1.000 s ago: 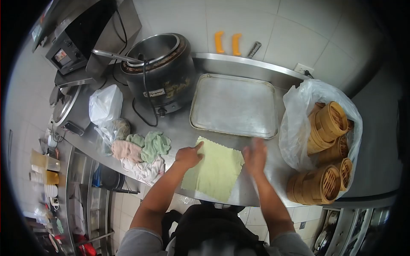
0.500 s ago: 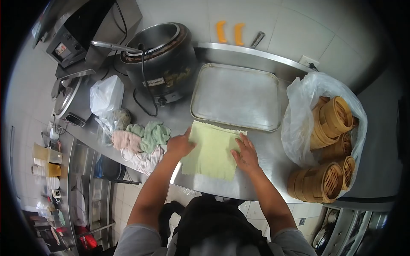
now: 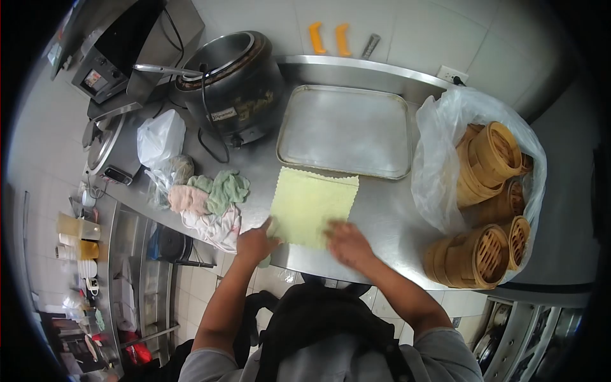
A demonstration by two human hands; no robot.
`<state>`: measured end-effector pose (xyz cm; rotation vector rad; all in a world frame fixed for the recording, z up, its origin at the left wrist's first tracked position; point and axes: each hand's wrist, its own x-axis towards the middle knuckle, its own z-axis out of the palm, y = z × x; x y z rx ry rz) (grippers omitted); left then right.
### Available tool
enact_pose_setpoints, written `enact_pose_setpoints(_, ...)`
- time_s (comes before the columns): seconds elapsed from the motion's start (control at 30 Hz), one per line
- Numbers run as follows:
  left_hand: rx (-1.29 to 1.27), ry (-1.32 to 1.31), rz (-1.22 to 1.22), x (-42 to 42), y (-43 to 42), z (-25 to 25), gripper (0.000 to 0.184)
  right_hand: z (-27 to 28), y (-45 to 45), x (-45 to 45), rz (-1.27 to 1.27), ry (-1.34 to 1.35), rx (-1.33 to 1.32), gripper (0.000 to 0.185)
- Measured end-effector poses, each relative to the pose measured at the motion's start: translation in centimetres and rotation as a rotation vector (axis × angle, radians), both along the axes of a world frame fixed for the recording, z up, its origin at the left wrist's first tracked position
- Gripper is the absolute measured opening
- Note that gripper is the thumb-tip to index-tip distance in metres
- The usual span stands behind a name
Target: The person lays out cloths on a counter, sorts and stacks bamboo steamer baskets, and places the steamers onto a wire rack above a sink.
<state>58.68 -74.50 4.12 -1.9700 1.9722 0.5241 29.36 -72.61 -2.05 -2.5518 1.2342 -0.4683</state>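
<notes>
A pale yellow-green cloth (image 3: pixel 313 205) with zigzag-cut edges lies spread on the steel counter, its far edge close to a metal tray (image 3: pixel 347 134). My left hand (image 3: pixel 256 244) is at the cloth's near left corner, thumb and fingers closed on the edge. A small green bit of fabric shows just below that hand. Over the near right corner is my right hand (image 3: pixel 350 245), its fingers curled and smeared by motion. Whether the right fingers grip the cloth cannot be made out.
Crumpled rags (image 3: pixel 213 207) and a white plastic bag (image 3: pixel 160 141) lie left on the steel counter (image 3: pixel 388 223). Behind them stands a black soup warmer (image 3: pixel 235 102) with a cord. Bamboo steamers (image 3: pixel 468 258) in a clear plastic bag (image 3: pixel 439 172) occupy the right.
Both hands have moved from the cloth's far part and sides to its near corners. The cloth stays spread out, and the whole view has shifted slightly.
</notes>
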Motion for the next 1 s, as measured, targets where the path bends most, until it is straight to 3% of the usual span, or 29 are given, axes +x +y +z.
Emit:
enact_pose_setpoints(0.03,0.019,0.003,-0.044,0.1,0.6,-0.5,0.088,1.9,2.0,0.0,0.018,0.068,0.155,0.037)
enact_pose_setpoints(0.23,-0.026,0.046,0.019,0.7,1.8,-0.3,0.069,1.5,5.9,-3.2,-0.045,-0.027,0.137,0.046)
enact_pose_setpoints(0.3,-0.071,0.064,-0.014,0.1,1.6,0.7,0.062,1.7,6.3,-3.6,-0.087,-0.171,0.272,0.051)
enact_pose_setpoints(0.33,-0.102,0.22,0.014,-1.0,2.0,2.5,0.056,3.4,6.3,-3.1,-0.092,-0.176,0.271,0.051)
enact_pose_setpoints(0.37,-0.128,0.377,0.045,-2.2,2.5,4.2,0.05,5.2,6.4,-2.3,-0.12,-0.349,0.4,0.054)
enact_pose_setpoints(0.4,-0.114,0.665,0.002,-3.6,2.6,5.5,0.03,6.5,6.3,-1.5,-0.145,-0.522,0.527,0.058)
enact_pose_setpoints(0.43,0.053,0.986,0.07,-5.3,2.7,6.4,0.028,6.4,5.9,-0.9,-0.146,-0.522,0.526,0.058)
enact_pose_setpoints(0.47,0.117,1.147,0.075,-6.7,2.9,7.2,0.029,6.2,5.6,-0.3,-0.084,-0.719,0.691,0.058)
enact_pose_setpoints(0.5,0.182,1.306,0.078,-8.0,3.0,7.9,0.032,6.1,5.2,-0.1,-0.017,-0.916,0.854,0.058)
enact_pose_setpoints(0.53,0.183,1.305,0.073,-8.9,3.0,8.5,0.032,7.0,4.7,-0.3,-0.015,-1.082,1.065,0.048)
enact_pose_setpoints(0.6,-0.064,1.387,-0.094,-10.3,2.6,9.4,0.044,7.9,4.0,-1.9,-0.125,-1.059,1.053,0.043)
enact_pose_setpoints(0.7,-0.012,1.614,0.065,-10.9,2.5,10.0,0.05,9.8,3.9,-4.0,-0.25,-1.158,0.883,0.029)
enact_pose_setpoints(0.77,-0.016,1.615,0.077,-11.1,2.4,10.3,0.049,11.1,3.8,-5.6,-0.22,-1.103,0.682,0.025)
enact_pose_setpoints(0.9,-0.122,1.627,-0.054,-11.1,1.2,10.8,0.048,14.1,4.0,-6.8,-0.395,-1.128,0.661,0.018)
enact_pose_setpoints(0.97,-0.13,1.687,-0.06,-10.6,0.7,10.9,0.047,14.0,3.6,-7.7,-0.36,-1.121,0.548,0.019)
enact_pose_setpoints(1.0,-0.022,1.567,-0.031,-10.6,0.7,11.9,0.041,14.0,3.5,-8.0,-0.324,-1.11,0.447,0.02)
